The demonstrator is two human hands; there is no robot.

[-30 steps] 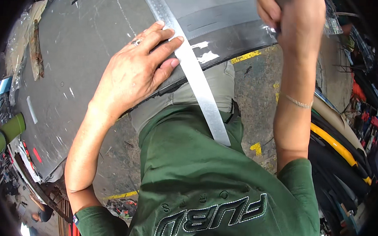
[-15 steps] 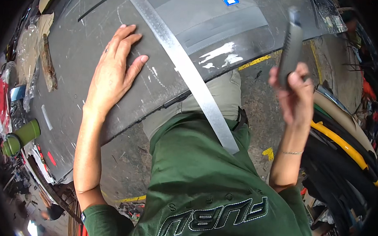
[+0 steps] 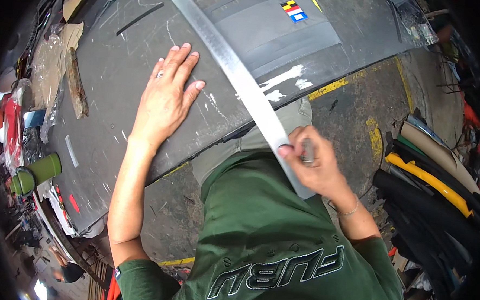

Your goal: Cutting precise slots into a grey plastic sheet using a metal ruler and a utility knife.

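A long metal ruler (image 3: 228,62) lies slantwise over the dark worktable (image 3: 99,137) and sticks out past its front edge toward my body. My right hand (image 3: 320,165) is at the ruler's near end, its thumb and fingers at the strip's edge. It is closed round a grey utility knife (image 3: 308,152), of which only a small end shows. My left hand (image 3: 166,100) rests flat on the table left of the ruler, fingers stretched out and holding nothing. Beyond the ruler lies a grey sheet piece (image 3: 273,37) with a small coloured flag patch (image 3: 294,11).
A green bottle (image 3: 46,171) lies at the table's left side, near a piece of wood (image 3: 76,84) and clear plastic. Rolls of material, one a yellow roll (image 3: 428,184), lie at the right. Another person (image 3: 68,268) is at the lower left.
My right hand has come down and left with the utility knife, from raised in the air to the ruler's near end. My left hand stays flat on the table.
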